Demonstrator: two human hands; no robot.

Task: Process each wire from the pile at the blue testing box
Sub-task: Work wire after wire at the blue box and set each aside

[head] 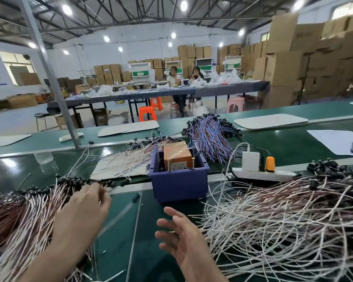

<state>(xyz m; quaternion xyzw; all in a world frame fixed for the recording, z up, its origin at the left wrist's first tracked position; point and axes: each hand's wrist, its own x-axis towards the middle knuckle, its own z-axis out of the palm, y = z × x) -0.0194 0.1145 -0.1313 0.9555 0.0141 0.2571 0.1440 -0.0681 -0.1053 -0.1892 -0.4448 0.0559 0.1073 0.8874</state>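
On the green table (118,220), directly ahead of the person, stood the blue testing box (178,181), open at the top, with an orange unit (176,152) sitting inside it and two brass pins standing at its front edge. The left hand (88,204) lay on the near edge of the left pile of wires (25,216), a thick sheaf of pink and white leads with black connectors along its far side. Its fingers were curled down among those connector ends, but whether they pinched a single wire could not be told. The right hand (179,235) hovered over bare table in front of the box, palm turned inward, fingers spread and relaxed, holding nothing. Just to its right sprawled the right pile of wires (293,220), looser and tangled. Behind that pile lay a white power strip (263,174) carrying a white adapter (250,160) and an orange plug (270,163). Beyond the box rested a bundle of blue and red wires (210,137), and to the box's left thin loose wires (126,161) were scattered over a cardboard sheet.
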